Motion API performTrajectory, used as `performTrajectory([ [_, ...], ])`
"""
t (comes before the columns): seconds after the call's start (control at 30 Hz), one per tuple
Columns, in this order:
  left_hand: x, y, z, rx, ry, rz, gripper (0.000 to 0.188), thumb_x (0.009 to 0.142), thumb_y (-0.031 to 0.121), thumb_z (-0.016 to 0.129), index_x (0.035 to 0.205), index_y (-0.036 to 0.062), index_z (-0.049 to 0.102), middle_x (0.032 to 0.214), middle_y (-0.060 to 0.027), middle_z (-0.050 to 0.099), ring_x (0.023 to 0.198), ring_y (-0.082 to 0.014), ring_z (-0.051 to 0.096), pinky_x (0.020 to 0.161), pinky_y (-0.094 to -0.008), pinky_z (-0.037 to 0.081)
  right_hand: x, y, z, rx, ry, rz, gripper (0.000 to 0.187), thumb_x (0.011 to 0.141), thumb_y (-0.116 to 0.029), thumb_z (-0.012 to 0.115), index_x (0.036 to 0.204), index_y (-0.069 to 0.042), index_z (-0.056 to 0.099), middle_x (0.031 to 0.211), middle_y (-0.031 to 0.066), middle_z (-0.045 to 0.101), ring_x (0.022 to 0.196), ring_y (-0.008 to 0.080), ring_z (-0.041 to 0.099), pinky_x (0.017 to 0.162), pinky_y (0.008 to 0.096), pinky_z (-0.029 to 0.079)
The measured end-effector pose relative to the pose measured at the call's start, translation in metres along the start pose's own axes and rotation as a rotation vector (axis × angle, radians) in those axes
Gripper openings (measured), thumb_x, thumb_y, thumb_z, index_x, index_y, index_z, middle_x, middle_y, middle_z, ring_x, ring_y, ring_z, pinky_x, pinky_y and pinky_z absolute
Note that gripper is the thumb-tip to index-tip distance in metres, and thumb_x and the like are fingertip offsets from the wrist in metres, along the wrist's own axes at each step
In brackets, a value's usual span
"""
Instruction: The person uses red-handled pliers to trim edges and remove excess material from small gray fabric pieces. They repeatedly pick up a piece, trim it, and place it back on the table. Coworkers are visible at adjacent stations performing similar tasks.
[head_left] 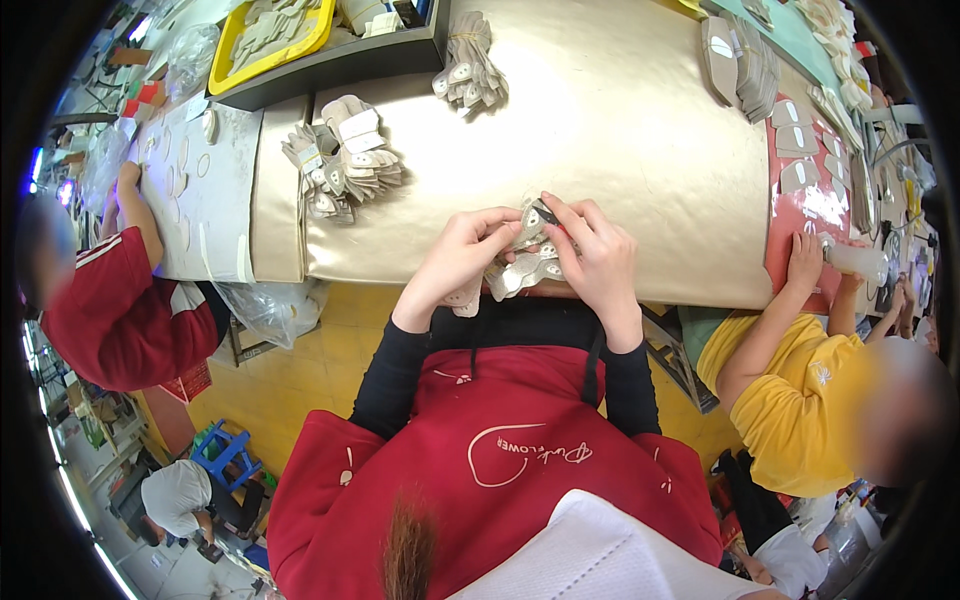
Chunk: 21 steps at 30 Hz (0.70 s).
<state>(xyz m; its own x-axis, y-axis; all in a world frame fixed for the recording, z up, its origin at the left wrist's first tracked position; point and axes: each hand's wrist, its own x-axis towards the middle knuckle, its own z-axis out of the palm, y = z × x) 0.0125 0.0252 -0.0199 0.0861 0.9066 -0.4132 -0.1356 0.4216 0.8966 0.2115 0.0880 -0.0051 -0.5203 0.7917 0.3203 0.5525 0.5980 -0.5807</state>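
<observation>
Gold tabletop [690,200] beneath, left hand [462,250] pinches a pale piece [530,224] by its edge, right hand [600,256] something dark [546,213] beside it

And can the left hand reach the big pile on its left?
Probably yes: nothing stands between the left hand and the pile across the gold table, though its fingers are busy with small pieces.

Grey-beige pc [531,230], small & flat w/ a pale mark, is held tilted btwn L fingers [495,216] and R fingers [573,221], by the tabletop's [690,200] near edge, approx. mid-length. Slim dark item [546,212] sits slantwise in R fingers, just beside pc's upper R side; exact type unclear. Loose cluster of pale beige pcs [527,273] w/ small dark marks is just below, overlapping, partly hidden, at same edge.
</observation>
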Motion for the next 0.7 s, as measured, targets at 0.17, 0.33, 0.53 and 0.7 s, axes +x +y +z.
performTrajectory([
  [0.17,0.001,0.001,0.000,0.000,-0.025,0.022,0.032,0.103,0.016,0.058,0.125,-0.0055,0.065,0.089,-0.0019,0.069,0.078,-0.0076,0.061,0.072,-0.0242,0.051,-0.004,0.002,0.000,0.043,0.008,0.056,0.033,0.089,-0.013,0.072,0.122,-0.013,0.073,0.084,0.0039,0.064,0.063,0.0207,0.064,0.057,0.0341,0.050],
  [0.33,-0.002,0.000,-0.003,-0.009,-0.015,0.112,0.029,0.105,0.020,0.058,0.116,-0.0034,0.070,0.092,-0.0026,0.070,0.083,-0.0073,0.061,0.079,-0.0254,0.050,-0.006,0.005,-0.003,0.293,0.183,0.163,0.035,0.086,-0.002,0.073,0.121,-0.007,0.072,0.089,0.0099,0.068,0.068,0.0229,0.066,0.063,0.0324,0.053],
  [0.53,-0.001,0.003,-0.023,0.068,-0.219,-0.110,0.022,0.098,0.022,0.069,0.093,0.0009,0.068,0.096,-0.0048,0.070,0.095,-0.0072,0.060,0.077,-0.0250,0.050,-0.008,0.006,-0.010,0.289,0.101,0.081,0.035,0.084,-0.003,0.074,0.119,-0.007,0.073,0.089,0.0098,0.069,0.070,0.0239,0.067,0.063,0.0327,0.053],
  [0.7,-0.007,0.007,-0.014,0.042,-0.241,0.053,0.043,0.086,-0.002,0.070,0.126,0.0058,0.053,0.123,-0.0079,0.065,0.103,-0.0094,0.060,0.087,-0.0240,0.048,-0.008,0.003,-0.006,0.239,0.034,0.027,0.034,0.084,-0.008,0.075,0.118,-0.009,0.074,0.086,0.0075,0.068,0.068,0.0238,0.067,0.059,0.0338,0.052],
])
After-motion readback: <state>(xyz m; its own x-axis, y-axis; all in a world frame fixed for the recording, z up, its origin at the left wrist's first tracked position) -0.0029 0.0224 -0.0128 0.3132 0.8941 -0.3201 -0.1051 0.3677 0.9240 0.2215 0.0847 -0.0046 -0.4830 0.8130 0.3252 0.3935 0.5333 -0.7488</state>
